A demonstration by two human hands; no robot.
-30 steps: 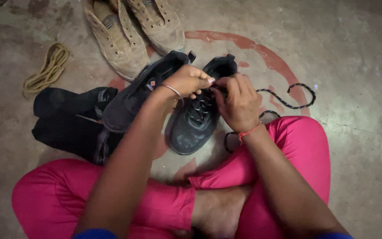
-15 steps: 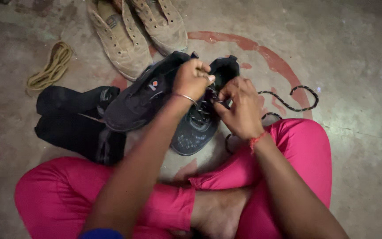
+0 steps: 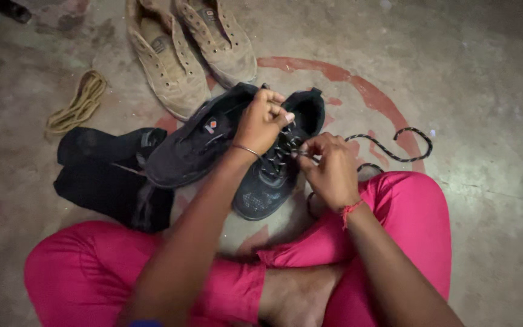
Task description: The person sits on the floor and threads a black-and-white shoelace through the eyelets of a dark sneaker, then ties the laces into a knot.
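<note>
The left hand [image 3: 263, 123] is curled nearly shut above the black shoe [image 3: 272, 166], fingertips pinched together on something small at the shoe's tongue; what sits in the pinch is too small to tell, though it lies right at the lace [image 3: 388, 151]. The right hand [image 3: 331, 166] is also closed, thumb and forefinger nipping the speckled lace just at 3 o'clock of the shoe's eyelets. From that pinch the lace runs out toward 2 o'clock, snakes across the floor [image 3: 491, 121] and loops back by the pink knee [image 3: 407, 206].

The shoe lies at the centre, toe toward 6 o'clock, heel toward 12. Its mate [image 3: 192, 148] overlaps it at 9 o'clock, tilted. Black socks [image 3: 107, 175] lie further out at 9 o'clock, touching the mate. Two tan shoes [image 3: 189, 51] stand at 11 o'clock, and a coiled tan lace [image 3: 80, 103] lies well apart at 10 o'clock.

Against half a second ago, the right hand has slid down and away from the eyelets, toward 4 o'clock, drawing the lace taut. The left hand has stayed at the tongue, its pinch unchanged. The loose lace on the floor lies straighter, less of it curled by the knee. The shoes and socks have not shifted.
</note>
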